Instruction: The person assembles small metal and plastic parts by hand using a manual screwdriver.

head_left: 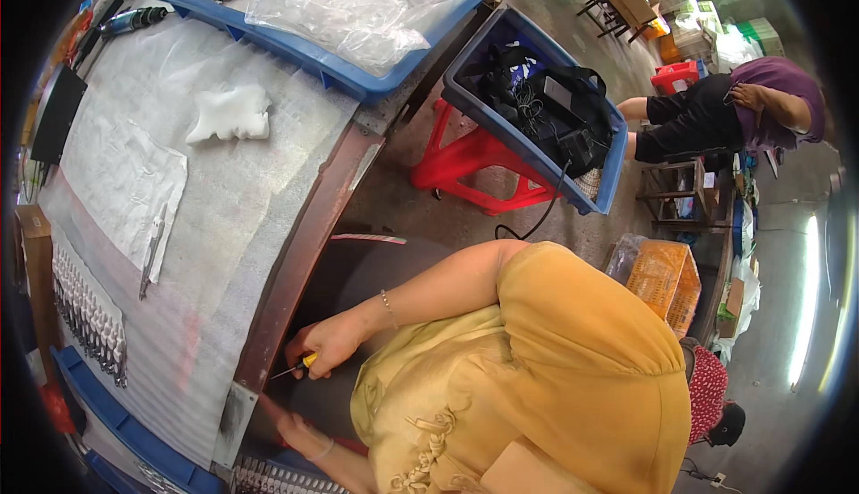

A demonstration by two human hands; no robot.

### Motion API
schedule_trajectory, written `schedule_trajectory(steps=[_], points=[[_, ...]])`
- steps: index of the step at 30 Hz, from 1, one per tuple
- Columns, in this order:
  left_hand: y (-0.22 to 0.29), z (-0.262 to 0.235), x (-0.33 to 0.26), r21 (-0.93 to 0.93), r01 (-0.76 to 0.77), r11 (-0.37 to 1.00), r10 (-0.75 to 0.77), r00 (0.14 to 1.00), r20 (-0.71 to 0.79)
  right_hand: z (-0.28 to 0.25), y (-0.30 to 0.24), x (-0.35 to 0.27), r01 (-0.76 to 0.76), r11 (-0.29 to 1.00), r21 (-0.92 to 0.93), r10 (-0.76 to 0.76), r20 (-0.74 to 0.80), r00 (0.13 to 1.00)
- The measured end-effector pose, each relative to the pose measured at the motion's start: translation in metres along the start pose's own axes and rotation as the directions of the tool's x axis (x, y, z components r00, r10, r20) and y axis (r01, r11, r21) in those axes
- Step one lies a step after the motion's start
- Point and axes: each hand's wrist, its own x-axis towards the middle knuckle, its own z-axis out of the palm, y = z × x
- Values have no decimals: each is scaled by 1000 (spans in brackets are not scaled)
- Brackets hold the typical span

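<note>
My right hand (333, 340) is closed around a small screwdriver with a yellow handle (310, 360). Its thin shaft points left, toward the brown edge of the table (300, 252). Lower in the view, my left hand (300, 433) is beside the metal corner plate (235, 420) at the table's edge. Its fingers are partly hidden and blurred, so whether they grip anything does not show. Tweezers (154, 248) lie on a white sheet on the table. Farther back rests a lump of white foam (231, 115).
Small white-and-black parts (89, 315) stand in rows at the table's left. A blue tray (358, 82) holds plastic bags and dark metal parts. To its right, a blue bin (537, 149) with cables sits on a red stool (474, 158). Two other people are at the right.
</note>
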Motion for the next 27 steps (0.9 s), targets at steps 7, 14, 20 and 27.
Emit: schedule_trajectory(steps=[7, 14, 20, 27], points=[[-39, -23, -29, -389, 219, 895, -164, 972, 171, 2, 5, 3, 14, 995, -98, -13, 11, 1000], [25, -37, -56, 6, 38, 999, -38, 954, 299, 5, 0, -3, 9, 983, -181, -11, -12, 1000], [117, -31, -84, -335, 49, 941, 28, 975, 222, 2, 2, -5, 25, 971, -239, -24, 6, 1000], [233, 29, -85, -899, -366, 243, 750, 658, -65, 6, 7, 4, 92, 959, -269, -92, 11, 996]])
